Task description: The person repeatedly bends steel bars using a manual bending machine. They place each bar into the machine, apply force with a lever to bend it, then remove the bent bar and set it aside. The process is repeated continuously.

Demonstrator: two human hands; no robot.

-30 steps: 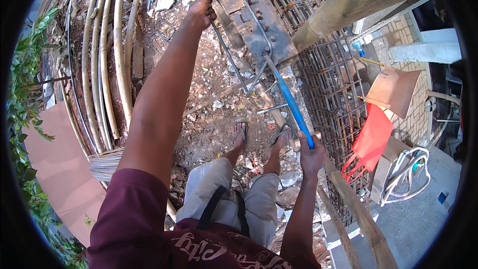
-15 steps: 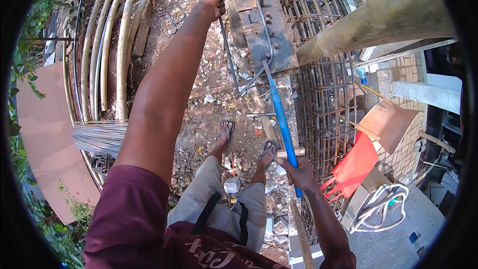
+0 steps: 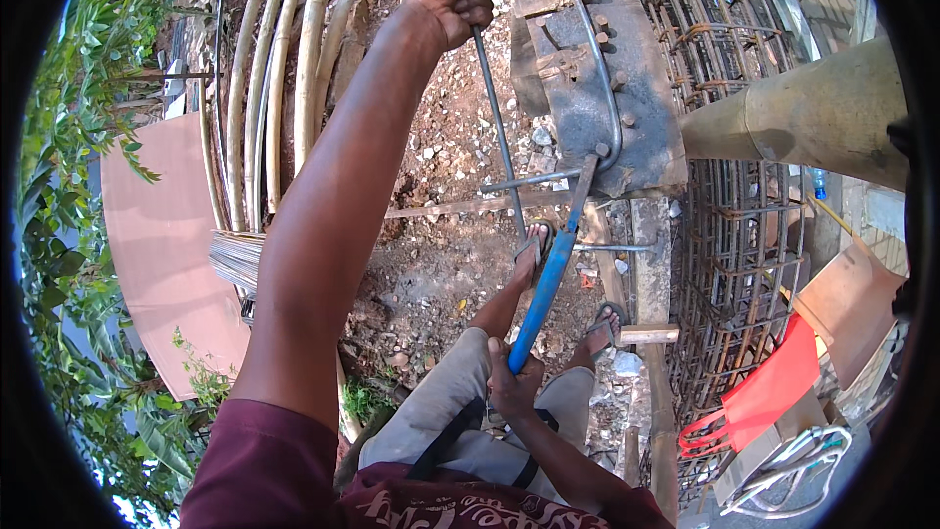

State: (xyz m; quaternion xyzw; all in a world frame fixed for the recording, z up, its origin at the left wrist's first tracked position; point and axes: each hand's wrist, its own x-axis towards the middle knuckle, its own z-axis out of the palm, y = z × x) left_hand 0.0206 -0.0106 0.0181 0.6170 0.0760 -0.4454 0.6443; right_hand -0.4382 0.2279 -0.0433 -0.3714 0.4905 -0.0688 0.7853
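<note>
My left hand [image 3: 455, 2], at the top, is closed around a grey steel rebar rod [image 3: 587, 24] bent into an open loop. One leg of the rod hangs down from my fist; the other runs along a thick dark board [image 3: 646, 103] with several upright metal pegs. At the board's near end, the head of a bending bar [image 3: 544, 299] with a blue handle meets the rod near its bent corner. The rod's short end juts left there, crossing the hanging leg. My right hand [image 3: 514, 382] is wrapped around the blue handle's lower end, in front of my legs.
A long rusty rebar cage [image 3: 720, 225] lies to the right, under a thick bamboo pole [image 3: 803, 118]. Bamboo poles [image 3: 294, 69] and a bundle of thin rods [image 3: 233, 257] lie left. A red bag [image 3: 774, 377] is at right. Rubble covers the ground around my sandalled feet.
My right hand has swung the blue handle to the left, toward my body. The rod's short end has turned with it and now points more sideways. The view has shifted; my left hand keeps its hold.
</note>
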